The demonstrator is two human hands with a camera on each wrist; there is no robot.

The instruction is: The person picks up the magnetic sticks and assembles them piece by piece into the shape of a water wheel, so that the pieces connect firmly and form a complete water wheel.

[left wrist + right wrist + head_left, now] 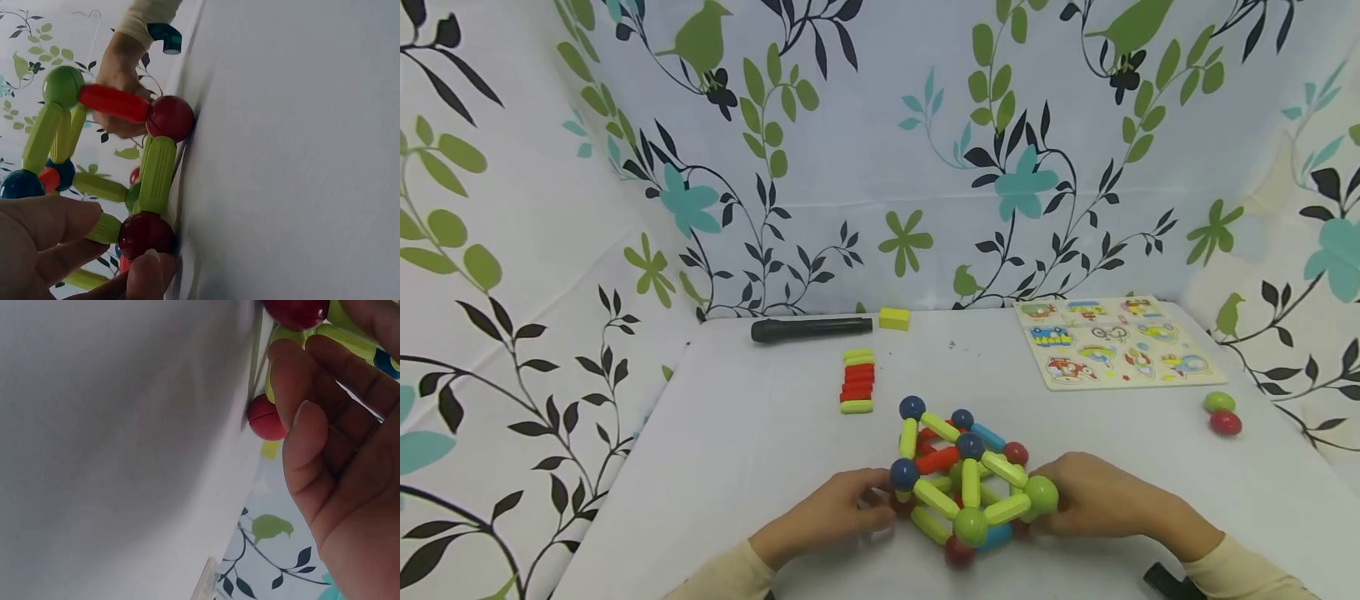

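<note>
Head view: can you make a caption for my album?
Left hand and right hand on either side of a ball-and-stick toy, mic and picture board farther back.

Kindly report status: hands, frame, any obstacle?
Left hand gripping ball-and-rod frame; right hand at its right side, grip unclear. Loose rods farther back, not blocking.

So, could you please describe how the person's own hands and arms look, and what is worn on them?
The left hand and right hand look bare, with no gloves or rings visible. The left sleeve and right sleeve are long, plain and cream-coloured. A dark, angular piece shows beside the right cuff.
</note>
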